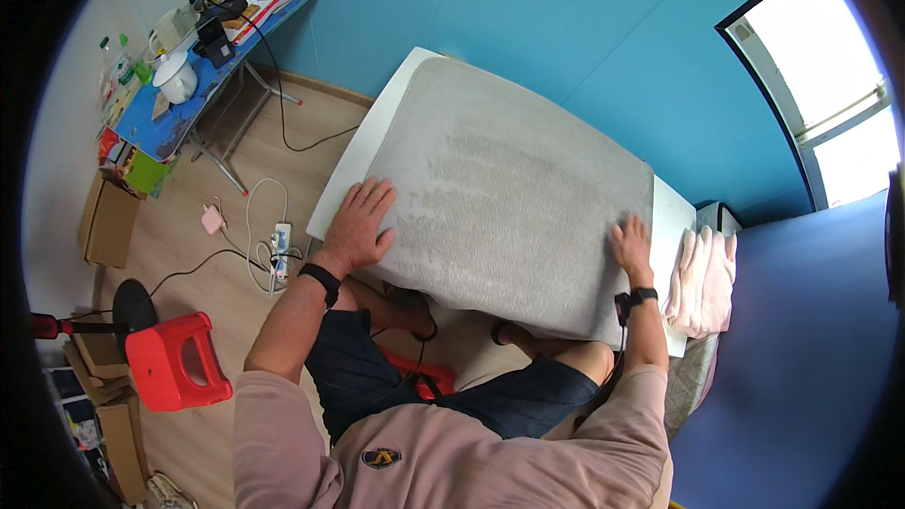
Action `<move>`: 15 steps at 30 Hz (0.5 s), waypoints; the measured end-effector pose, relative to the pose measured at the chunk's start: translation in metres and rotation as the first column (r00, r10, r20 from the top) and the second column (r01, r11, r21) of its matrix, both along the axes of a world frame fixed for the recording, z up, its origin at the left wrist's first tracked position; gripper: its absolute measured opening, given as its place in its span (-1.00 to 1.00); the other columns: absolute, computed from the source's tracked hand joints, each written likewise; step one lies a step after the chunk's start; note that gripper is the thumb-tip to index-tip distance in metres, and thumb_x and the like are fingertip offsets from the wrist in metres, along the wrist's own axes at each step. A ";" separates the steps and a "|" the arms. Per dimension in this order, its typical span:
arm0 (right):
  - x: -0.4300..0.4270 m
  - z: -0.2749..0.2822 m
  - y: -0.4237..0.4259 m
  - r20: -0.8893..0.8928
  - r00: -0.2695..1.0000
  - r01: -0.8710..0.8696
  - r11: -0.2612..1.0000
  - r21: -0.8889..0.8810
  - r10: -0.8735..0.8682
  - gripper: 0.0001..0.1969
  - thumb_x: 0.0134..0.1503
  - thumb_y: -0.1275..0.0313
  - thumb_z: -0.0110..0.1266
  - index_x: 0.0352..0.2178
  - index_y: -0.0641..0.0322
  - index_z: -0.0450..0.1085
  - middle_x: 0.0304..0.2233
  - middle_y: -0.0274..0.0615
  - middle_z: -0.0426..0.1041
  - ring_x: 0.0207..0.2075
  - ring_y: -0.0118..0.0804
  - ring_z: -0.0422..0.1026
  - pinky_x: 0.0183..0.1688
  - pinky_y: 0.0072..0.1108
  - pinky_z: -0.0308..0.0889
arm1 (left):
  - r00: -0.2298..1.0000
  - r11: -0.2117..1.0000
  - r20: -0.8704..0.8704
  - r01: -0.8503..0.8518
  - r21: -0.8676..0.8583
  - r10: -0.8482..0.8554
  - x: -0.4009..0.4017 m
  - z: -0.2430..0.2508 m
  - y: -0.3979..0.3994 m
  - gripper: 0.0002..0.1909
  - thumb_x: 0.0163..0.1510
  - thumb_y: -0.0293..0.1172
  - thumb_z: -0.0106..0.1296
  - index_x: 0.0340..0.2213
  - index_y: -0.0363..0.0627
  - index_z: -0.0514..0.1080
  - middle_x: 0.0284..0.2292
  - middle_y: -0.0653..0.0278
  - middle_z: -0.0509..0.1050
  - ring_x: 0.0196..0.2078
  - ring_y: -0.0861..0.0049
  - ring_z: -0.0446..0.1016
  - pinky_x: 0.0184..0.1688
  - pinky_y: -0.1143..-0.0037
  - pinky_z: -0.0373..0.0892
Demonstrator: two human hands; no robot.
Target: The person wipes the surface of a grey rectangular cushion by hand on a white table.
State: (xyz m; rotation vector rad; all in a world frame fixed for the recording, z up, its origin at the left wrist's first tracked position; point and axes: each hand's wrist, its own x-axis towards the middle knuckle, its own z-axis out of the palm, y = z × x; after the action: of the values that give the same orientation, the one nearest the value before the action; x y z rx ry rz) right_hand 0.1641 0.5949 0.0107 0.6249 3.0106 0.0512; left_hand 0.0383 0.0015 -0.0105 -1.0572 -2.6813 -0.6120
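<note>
A grey plush cloth (523,205) lies spread over a white tabletop (353,155) before me, its near edge hanging down towards my knees. My left hand (358,223) rests with fingers apart on the cloth's left edge, close to the table's front left corner. On the right side of the cloth, my right hand (632,244) lies with its fingers pointing away from me. Neither hand holds anything. Streaks of differently brushed pile cross the middle of the cloth. Bands are strapped around both wrists.
Folded pale pink fabric (701,283) sits at the table's right, beside a blue surface (792,339). To the left are a red plastic stool (177,364), a power strip (281,251) with cables on the floor, and a cluttered blue folding table (205,78).
</note>
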 end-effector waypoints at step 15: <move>-0.246 0.000 -0.292 0.023 0.840 -0.526 0.822 -0.217 0.543 -0.32 0.35 -0.01 -0.34 0.38 0.10 -0.05 0.45 -0.16 -0.13 0.45 0.02 -0.16 0.42 -0.06 -0.18 | 1.000 0.998 0.007 0.015 0.064 -0.016 -0.002 0.003 -0.004 -0.32 0.00 -0.25 0.07 0.16 -0.24 0.29 0.24 0.01 0.26 0.32 0.05 0.15 0.39 0.17 0.02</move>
State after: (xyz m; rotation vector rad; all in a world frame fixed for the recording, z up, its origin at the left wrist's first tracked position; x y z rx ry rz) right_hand -0.0815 0.3026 0.0106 -0.2513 2.9470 -0.1960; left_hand 0.0363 -0.0029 -0.0080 -1.0617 -2.6430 -0.7011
